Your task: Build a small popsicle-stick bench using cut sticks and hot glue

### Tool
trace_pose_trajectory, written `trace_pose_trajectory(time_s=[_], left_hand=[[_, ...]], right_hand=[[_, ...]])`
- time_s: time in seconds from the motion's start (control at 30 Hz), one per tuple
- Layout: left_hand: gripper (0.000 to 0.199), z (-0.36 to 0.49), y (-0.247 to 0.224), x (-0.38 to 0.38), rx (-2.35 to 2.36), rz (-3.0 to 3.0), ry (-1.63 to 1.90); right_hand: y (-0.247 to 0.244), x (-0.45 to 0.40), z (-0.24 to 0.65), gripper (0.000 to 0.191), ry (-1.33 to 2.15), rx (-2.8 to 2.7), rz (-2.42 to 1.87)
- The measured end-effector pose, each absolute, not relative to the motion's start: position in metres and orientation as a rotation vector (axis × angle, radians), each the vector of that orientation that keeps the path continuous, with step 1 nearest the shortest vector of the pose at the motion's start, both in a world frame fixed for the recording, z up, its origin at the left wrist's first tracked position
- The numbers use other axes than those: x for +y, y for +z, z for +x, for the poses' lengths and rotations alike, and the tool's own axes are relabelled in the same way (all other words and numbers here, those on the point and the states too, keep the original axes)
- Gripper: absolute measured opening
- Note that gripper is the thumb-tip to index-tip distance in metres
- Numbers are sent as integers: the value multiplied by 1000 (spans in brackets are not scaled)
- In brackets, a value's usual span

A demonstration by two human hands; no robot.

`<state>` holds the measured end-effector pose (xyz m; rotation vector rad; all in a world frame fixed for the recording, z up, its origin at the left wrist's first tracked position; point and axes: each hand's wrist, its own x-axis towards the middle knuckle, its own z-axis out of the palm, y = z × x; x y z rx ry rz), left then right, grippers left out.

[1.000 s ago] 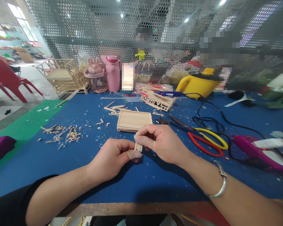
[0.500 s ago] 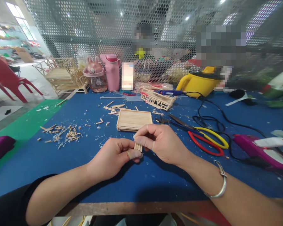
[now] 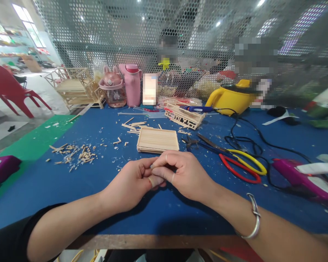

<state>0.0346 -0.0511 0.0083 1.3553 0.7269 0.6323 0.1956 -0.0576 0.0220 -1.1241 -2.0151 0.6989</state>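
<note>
A: What containers were out on that bench?

B: At the back of the table (image 3: 158, 218) stood a see-through pink jug (image 3: 116, 96) with bunny ears on its lid, right by a pink bottle (image 3: 133, 87). Couldn't tell what the bottle had in it. Further right was a yellow pot (image 3: 232, 100) with a big handle, and its insides weren't readable either.

A: And the hands?

B: Left hand (image 3: 128, 187) and right hand (image 3: 191, 176) met near the front, fingers of both closed in a pinch and touching each other. Whatever was between them was hidden, so I couldn't say what they gripped. The stick tray (image 3: 157, 140), a flat rectangle of pale sticks with a raised rim, lay on the table just beyond them.

A: Messy surface?

B: Oh yeah. Blue top, with wood offcuts (image 3: 84, 154) and pale flecks over on the left, plus a green strip (image 3: 35, 134) along that side. Behind the tray a stick frame (image 3: 184, 116) sat tilted. Scissors (image 3: 211, 143) with red and yellow handles lay to the right, and a dark cable (image 3: 289, 149) looped past them.

A: What about the room?

B: A perforated metal screen (image 3: 120, 36) rose behind everything. Off to the left were a red chair (image 3: 5, 83) on the floor and tall windows (image 3: 30, 25).
</note>
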Motion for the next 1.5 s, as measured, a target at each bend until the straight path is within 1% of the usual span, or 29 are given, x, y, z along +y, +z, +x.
trace_pose_trajectory(time_s=[0.07, 0.1, 0.17, 0.2, 0.23, 0.27, 0.33, 0.4, 0.47, 0.57, 0.67, 0.87, 1.03, 1.2, 1.4, 1.5], left_hand=[[29, 33, 9, -51, 771, 1255, 631], [34, 32, 9, -51, 793, 1191, 634], [42, 31, 10, -50, 821, 1067, 650], [42, 30, 10, -49, 824, 1020, 661], [38, 30, 10, -48, 820, 988, 671], [33, 29, 10, -47, 811, 969, 680], [28, 28, 9, -46, 786, 966, 683], [27, 27, 7, -45, 735, 980, 666], [26, 25, 5, -44, 677, 991, 627], [21, 24, 4, -44, 621, 1012, 571], [21, 24, 6, -44, 588, 1038, 568], [33, 25, 12, -43, 574, 1049, 595], [40, 24, 11, -42, 550, 1086, 569], [53, 22, 10, -38, 488, 1000, 602], [56, 27, 8, -40, 526, 996, 652], [54, 31, 8, -42, 541, 1049, 676]], right_hand=[[25, -57, 201, 12, 665, -2022, -1083], [27, -57, 205, 21, 636, -2032, -1058], [29, -55, 212, 52, 537, -2099, -1014], [29, -54, 215, 64, 473, -2157, -989], [28, -54, 216, 70, 408, -2212, -958], [26, -53, 216, 67, 348, -2249, -928], [22, -52, 212, 48, 260, -2253, -881], [17, -52, 208, 34, 211, -2211, -844], [14, -52, 204, 28, 173, -2193, -814], [12, -52, 203, 26, 124, -2202, -764], [11, -52, 203, 25, 83, -2195, -735], [11, -52, 200, 25, 42, -2159, -699], [12, -54, 200, 20, 9, -2171, -711], [11, -52, 202, 20, -9, -2110, -752], [10, -49, 202, 21, -7, -2107, -785], [9, -50, 201, 22, -1, -2124, -784]])
